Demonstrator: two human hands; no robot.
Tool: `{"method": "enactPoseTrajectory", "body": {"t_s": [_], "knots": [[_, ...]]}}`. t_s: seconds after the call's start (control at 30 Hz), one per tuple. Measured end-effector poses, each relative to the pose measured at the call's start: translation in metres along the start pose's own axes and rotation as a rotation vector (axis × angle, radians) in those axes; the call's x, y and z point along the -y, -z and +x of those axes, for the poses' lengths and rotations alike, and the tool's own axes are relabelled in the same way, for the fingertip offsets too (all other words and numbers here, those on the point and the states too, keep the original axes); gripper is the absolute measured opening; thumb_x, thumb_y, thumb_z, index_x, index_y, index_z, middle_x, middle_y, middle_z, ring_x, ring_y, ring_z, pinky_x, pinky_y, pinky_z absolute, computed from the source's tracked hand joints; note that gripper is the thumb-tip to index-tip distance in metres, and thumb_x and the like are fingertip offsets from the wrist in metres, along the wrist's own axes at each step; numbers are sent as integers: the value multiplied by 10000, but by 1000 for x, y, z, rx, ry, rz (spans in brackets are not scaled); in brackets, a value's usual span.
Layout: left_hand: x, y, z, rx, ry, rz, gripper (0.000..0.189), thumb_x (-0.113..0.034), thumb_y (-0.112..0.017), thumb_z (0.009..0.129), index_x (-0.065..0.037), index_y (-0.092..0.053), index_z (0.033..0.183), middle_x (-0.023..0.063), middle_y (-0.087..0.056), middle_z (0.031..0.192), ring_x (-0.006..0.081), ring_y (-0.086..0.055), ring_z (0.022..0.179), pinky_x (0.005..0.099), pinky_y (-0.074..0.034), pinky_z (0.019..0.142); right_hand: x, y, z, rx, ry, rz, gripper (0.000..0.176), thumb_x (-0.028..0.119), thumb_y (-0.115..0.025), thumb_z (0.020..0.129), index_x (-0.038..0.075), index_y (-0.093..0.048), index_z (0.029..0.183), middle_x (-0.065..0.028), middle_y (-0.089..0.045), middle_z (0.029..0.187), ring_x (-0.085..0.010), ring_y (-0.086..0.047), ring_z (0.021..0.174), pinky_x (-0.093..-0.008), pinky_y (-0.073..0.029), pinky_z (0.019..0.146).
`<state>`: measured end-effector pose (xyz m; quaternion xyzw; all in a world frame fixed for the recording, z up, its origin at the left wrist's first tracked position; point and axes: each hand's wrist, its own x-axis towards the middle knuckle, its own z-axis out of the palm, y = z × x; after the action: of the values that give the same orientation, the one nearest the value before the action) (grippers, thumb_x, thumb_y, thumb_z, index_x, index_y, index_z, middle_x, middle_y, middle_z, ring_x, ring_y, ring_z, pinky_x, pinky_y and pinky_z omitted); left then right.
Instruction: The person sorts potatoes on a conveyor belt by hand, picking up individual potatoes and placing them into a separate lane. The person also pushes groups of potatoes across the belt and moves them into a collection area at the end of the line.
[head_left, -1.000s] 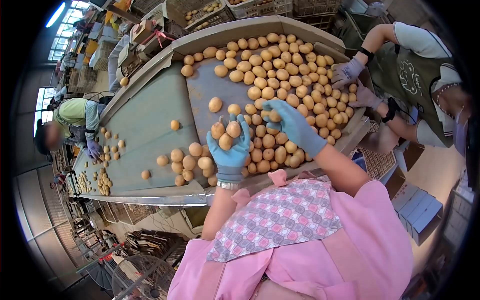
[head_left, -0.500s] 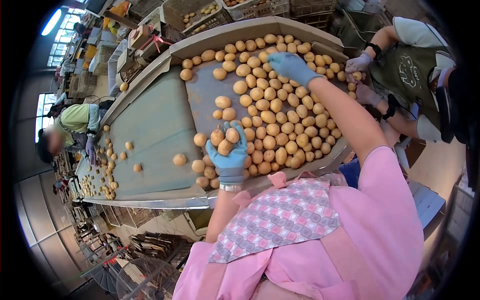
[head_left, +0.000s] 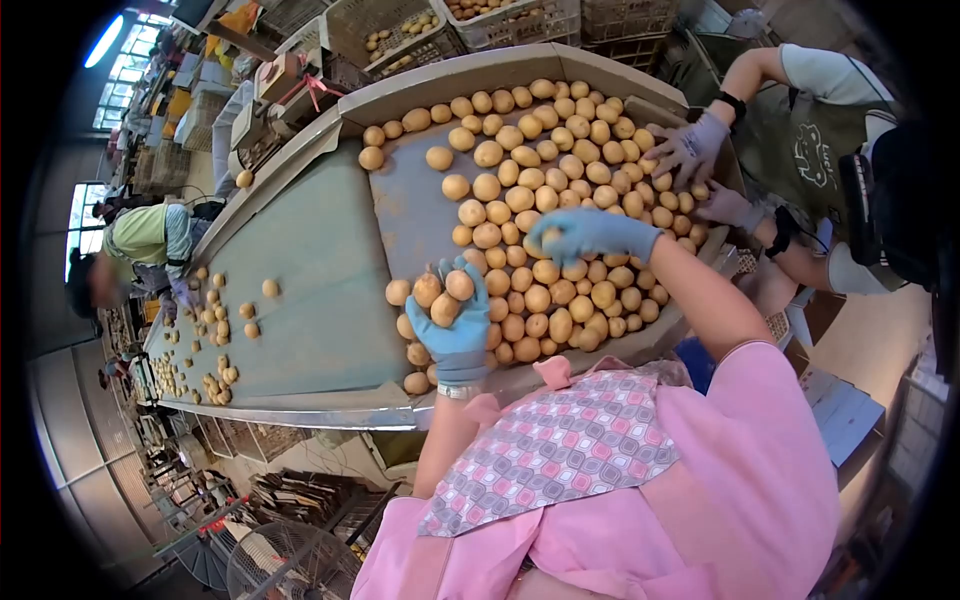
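Cradling three potatoes (head_left: 444, 309) in the cupped left hand (head_left: 455, 338), perhaps risking a spill from overfilling it. Holding the right hand (head_left: 592, 235) curled over the crowded pile (head_left: 537, 298), not showing whether gripping any; possibly scattering loose ones by brushing them. Farther across, facing a co-worker's gloved hands (head_left: 692, 150), possibly colliding through overreaching; then facing the table's raised rim (head_left: 450, 78) and crates (head_left: 525, 27) beyond.

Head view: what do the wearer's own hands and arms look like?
The left hand and right hand wear light-blue, close-fitting gloves. A silver-coloured band, perhaps a watch or bracelet, sits just above the left glove. Pink fabric sleeves end well above the gloves.
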<state>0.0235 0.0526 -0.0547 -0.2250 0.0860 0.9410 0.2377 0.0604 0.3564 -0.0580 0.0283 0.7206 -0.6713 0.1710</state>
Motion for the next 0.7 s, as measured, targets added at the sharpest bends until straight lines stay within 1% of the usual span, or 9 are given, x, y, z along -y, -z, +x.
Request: {"method": "enactPoseTrajectory", "body": {"t_s": [0.1, 0.3, 0.33, 0.4, 0.43, 0.53, 0.6, 0.67, 0.7], "knots": [[6, 0, 4, -29, -58, 179, 494, -417, -622, 1007, -53, -625, 1341, 117, -641, 1410, 348, -515, 1388, 562, -406, 1225, 31, 6, -9, 159, 59, -85, 374, 299, -630, 1030, 103, -622, 1348, -107, -705, 1164, -227, -707, 1037, -359, -584, 895], [1, -10, 0, -28, 71, -86, 460, -393, -653, 980, -47, -662, 1283, 119, -695, 1326, 336, -566, 1327, 557, -428, 1208, 37, 27, 55, -246, 439, -313, 225, 210, -589, 1074, 62, -715, 1189, -109, -713, 1061, -252, -731, 1019, -352, -618, 852], [4, -16, -4, -35, 63, -92, 467, -397, -653, 980, -47, -661, 1289, 118, -695, 1327, 335, -563, 1331, 555, -428, 1209, 9, 2, 57, -290, 370, -869, 153, 145, -605, 1007, 71, -715, 1083, -111, -707, 998, -238, -739, 984, -334, -610, 802], [10, -23, -10, -27, 28, -38, 494, -408, -658, 979, -47, -655, 1315, 116, -682, 1353, 340, -551, 1349, 544, -429, 1212, -51, -64, 56, -353, 357, -1122, 135, 134, -662, 905, 101, -691, 1033, -109, -715, 978, -269, -734, 909, -410, -588, 716], [11, -20, -9, -3, 44, -40, 496, -406, -655, 983, -47, -650, 1325, 118, -674, 1368, 341, -545, 1357, 540, -426, 1215, -19, -85, 35, -306, 272, -1743, 180, 164, -673, 923, 109, -655, 1093, -76, -708, 1040, -232, -706, 958, -373, -571, 754], [1, -1, 2, 9, 54, -97, 487, -419, -607, 1028, -50, -623, 1345, 135, -636, 1403, 341, -537, 1377, 556, -428, 1213, 2, -109, 45, -391, -129, -1405, 228, 194, -688, 944, 106, -616, 1141, -78, -692, 1092, -213, -683, 1006, -341, -556, 803], [-6, 22, 3, 76, -336, 1004, 498, -391, -630, 1023, -41, -603, 1376, 131, -631, 1424, 325, -526, 1384, 525, -415, 1220, -3, -106, 56, -437, -131, -1253, 238, 245, -698, 962, 105, -624, 1139, -92, -705, 1101, -235, -706, 1028, -375, -576, 806], [-3, -23, -19, -12, 29, -168, 521, -391, -643, 1034, -32, -575, 1405, 128, -625, 1441, 285, -539, 1374, 489, -408, 1229, 0, -86, 58, -398, -72, -1034, 265, 263, -691, 979, 91, -631, 1172, -99, -713, 1109, -246, -722, 1040, -396, -589, 808], [-12, -23, -21, 34, -54, 81, 508, -379, -624, 1048, -32, -569, 1415, 128, -621, 1450, 283, -542, 1376, 486, -408, 1231, -1, -76, 55, -382, -52, -923, 279, 272, -688, 988, 84, -635, 1188, -102, -717, 1114, -252, -730, 1045, -406, -595, 810]]}}
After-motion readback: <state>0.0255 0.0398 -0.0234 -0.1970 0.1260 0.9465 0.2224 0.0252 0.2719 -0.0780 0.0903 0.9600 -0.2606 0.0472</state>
